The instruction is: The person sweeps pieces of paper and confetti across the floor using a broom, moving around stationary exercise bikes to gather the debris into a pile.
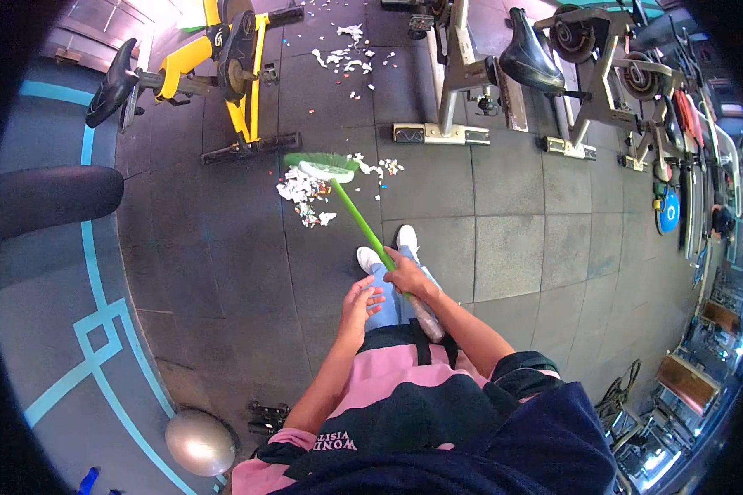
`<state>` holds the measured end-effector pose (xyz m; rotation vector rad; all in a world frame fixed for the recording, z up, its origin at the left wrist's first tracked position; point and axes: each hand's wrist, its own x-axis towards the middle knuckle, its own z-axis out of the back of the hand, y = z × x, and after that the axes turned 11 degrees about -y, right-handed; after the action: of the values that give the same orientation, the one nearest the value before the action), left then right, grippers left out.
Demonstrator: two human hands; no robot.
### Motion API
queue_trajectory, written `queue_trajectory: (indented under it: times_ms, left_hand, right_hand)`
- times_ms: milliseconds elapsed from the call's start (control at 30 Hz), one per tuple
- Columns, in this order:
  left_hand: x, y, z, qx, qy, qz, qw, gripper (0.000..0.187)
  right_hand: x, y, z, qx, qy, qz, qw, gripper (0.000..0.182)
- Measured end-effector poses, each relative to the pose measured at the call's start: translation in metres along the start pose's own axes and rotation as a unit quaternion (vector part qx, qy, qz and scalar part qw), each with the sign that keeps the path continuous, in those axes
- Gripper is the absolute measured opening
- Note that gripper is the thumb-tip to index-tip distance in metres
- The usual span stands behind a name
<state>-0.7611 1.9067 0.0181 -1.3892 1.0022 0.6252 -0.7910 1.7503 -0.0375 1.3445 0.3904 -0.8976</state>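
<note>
My right hand [409, 274] is wrapped round the green handle of a broom [359, 216], whose lower end runs back toward my waist. At its far end, the white head with green bristles rests at a heap of torn paper scraps [304, 191] on the dark tiled floor. My left hand [359, 307] hovers beside the handle, fingers apart, holding nothing. More scraps [367, 165] lie just right of the broom head, and another scatter of paper [347, 59] spreads farther off between the bikes.
A yellow exercise bike [243, 107] stands ahead on the left. Grey exercise bikes [446, 132] [565, 140] stand ahead on the right. A padded black bench end [58, 198] juts in from the left. A silver exercise ball [200, 443] sits lower left, by the wall.
</note>
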Motion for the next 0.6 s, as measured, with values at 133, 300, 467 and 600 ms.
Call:
queue_trajectory:
  times_ms: [133, 300, 467, 600]
  left_hand:
    - [-0.002, 0.008, -0.010, 0.080, 0.009, 0.057, 0.995, 0.033]
    - [-0.028, -0.012, -0.030, 0.110, 0.175, 0.189, 0.960, 0.059]
    - [-0.053, -0.033, -0.065, 0.063, 0.217, 0.217, 0.950, 0.046]
    - [-0.069, -0.017, -0.101, 0.062, 0.244, 0.264, 0.931, 0.036]
  right_hand:
    - [0.011, 0.000, -0.009, 0.115, 0.020, -0.071, 0.991, 0.059]
    - [0.014, 0.020, -0.014, 0.269, 0.017, -0.136, 0.953, 0.030]
    - [0.004, 0.014, 0.010, 0.273, -0.022, -0.178, 0.945, 0.022]
    - [-0.027, -0.002, 0.055, 0.329, -0.046, -0.222, 0.917, 0.015]
